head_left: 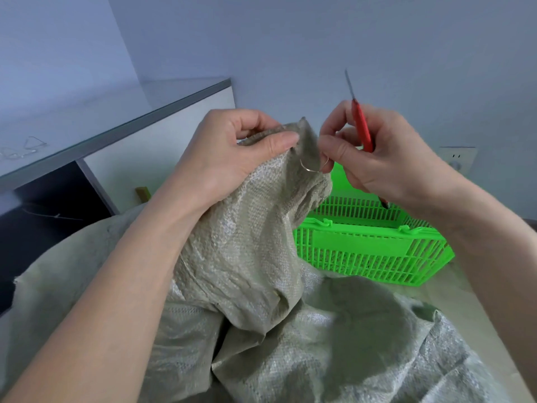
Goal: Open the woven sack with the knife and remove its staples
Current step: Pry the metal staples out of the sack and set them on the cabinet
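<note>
A bunched corner of the woven sack (247,228) is held up above the rest of its crumpled fabric, which is spread across the lower part of the view. The corner is gripped by the left hand (232,152), its fingers and thumb curled round the gathered weave. Just to the right of the sack's raised corner, a bent wire staple (312,167) is seen hooked through the fabric, and one end of it is pinched between the thumb and forefinger of the right hand (377,152). The red-handled knife (361,126) is held in the same right hand, with its blade pointing up and away from the sack. Behind the sack, to its right, a green slatted crate (372,248) is seen. To the left of the sack, loose wire pieces (26,148) lie on a grey surface (116,112).
</note>
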